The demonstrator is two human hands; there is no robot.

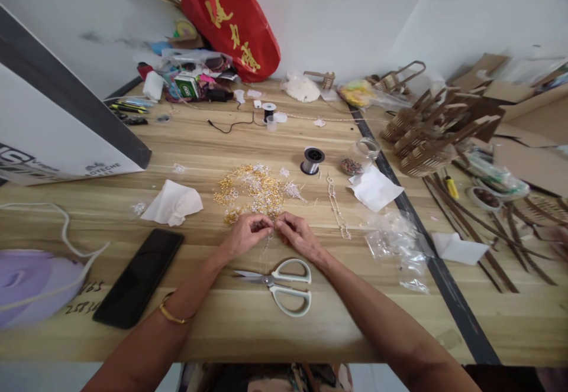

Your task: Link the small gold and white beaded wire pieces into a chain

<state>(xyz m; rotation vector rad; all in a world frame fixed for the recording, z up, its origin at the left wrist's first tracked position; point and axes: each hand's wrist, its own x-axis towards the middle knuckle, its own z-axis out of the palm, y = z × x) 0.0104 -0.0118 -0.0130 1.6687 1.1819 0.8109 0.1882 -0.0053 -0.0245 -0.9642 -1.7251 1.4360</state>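
Note:
My left hand (247, 233) and my right hand (297, 233) meet at the middle of the wooden table (222, 321), fingers pinched together around something tiny between them, too small to name. A thin strand hangs down from the pinch. Just beyond my fingers lies a pile of small gold and silver beads and findings (254, 192). White-handled scissors (284, 282) lie closed on the table right below my hands. A gold bangle (171, 315) is on my left wrist.
A black phone (139, 277) and a crumpled white tissue (174, 203) lie left. A wire spool (312, 160), a beaded chain (337, 209), a glass jar (367, 147) and plastic bags (394, 241) sit right. Wooden baskets (426, 138) and strips fill the far right; a red bag (231, 19) stands at the back.

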